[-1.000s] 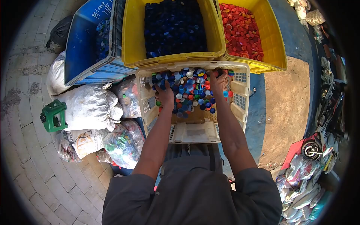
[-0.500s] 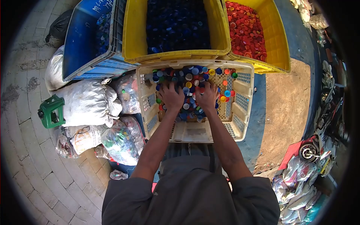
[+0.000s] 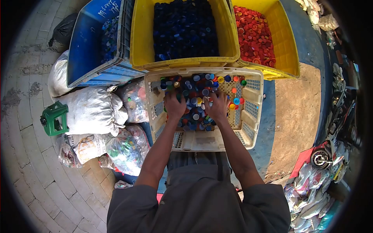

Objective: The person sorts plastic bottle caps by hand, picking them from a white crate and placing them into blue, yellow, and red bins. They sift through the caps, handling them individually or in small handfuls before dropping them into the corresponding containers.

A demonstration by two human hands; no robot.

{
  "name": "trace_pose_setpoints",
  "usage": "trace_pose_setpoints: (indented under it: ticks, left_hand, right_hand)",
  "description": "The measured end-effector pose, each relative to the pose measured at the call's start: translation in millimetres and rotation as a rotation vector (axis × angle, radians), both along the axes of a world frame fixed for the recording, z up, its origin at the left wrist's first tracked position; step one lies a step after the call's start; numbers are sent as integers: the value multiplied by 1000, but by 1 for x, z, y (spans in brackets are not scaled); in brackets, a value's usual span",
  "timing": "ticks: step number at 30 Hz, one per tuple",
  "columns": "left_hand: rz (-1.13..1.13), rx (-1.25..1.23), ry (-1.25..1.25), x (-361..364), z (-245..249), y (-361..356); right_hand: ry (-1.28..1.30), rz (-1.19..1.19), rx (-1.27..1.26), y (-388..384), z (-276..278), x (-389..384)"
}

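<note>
A cream plastic crate [image 3: 198, 145] in front of me holds a mixed heap of plastic bottle caps [image 3: 196, 116] in blue, white, red, yellow and green. My left hand [image 3: 175, 106] reaches into the left part of the heap, thumb apart from the fingers, touching dark caps. Over the right part, my right hand [image 3: 218, 106] lies on the caps with its fingers and thumb apart. Some fingertips of both hands are lost among the caps. I cannot see a cap gripped in either hand.
Behind the crate stand a yellow bin [image 3: 229, 54] of dark blue caps, another yellow bin [image 3: 285, 46] of red caps and a blue crate [image 3: 83, 50] of mixed caps. At left lie white sacks [image 3: 91, 110], a clear bag [image 3: 124, 149] and a green plastic piece [image 3: 54, 118].
My hands have shifted within the heap, and the fingers look less widely spread. Caps between them have moved about. The whole view has dropped slightly in the picture.
</note>
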State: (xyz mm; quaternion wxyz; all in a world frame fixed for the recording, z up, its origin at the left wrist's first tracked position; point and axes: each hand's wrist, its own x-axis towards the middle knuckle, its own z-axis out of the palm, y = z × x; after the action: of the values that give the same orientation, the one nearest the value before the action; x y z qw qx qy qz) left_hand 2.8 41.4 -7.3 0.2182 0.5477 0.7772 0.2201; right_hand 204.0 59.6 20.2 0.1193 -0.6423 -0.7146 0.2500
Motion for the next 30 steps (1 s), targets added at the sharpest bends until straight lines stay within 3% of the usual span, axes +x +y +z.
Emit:
trace_pose_setpoints:
  ticks: [1,4,6,10,13,15,17,20,22,24,26,29,30]
  left_hand:
    - [91,163,2,-5,-12,-1]
    - [206,204,24,-21,-53,27]
    - [306,-3,60,-7,-37,38]
    - [461,-270,45,20,-33,53]
    - [151,-271,-64,30,-18,33]
    - [-54,-244,-3,38,9,10]
    - [-291,-300,66,35,30,-10]
    - [-143,89,298,25,61,-43]
    - [105,140,310,9,79,-55]
    - [323,110,319,-11,86,-64]
    - [507,-7,323,-31,79,-73]
    - [547,-176,118,-53,79,-76]
    - [419,-73,-129,-76,45,-85]
  right_hand:
    - [23,-107,69,4,-10,10]
    - [40,-381,175,43,-27,24]
    - [-43,-517,99,63,-23,29]
    - [-39,-394,35,66,-51,19]
    - [29,-222,-102,48,-44,-8]
    - [45,-46,-201,25,-26,-14]
    - [-35,-59,-94,3,-2,-11]
    - [-109,-180,222,-22,39,12]
    - [-247,-412,326,-31,56,38]
    - [-208,-561,373,-39,58,72]
    - [-278,-553,306,-49,59,84]
    - [-339,-709,243,-46,79,85]
    - [-367,-784,207,-48,85,86]
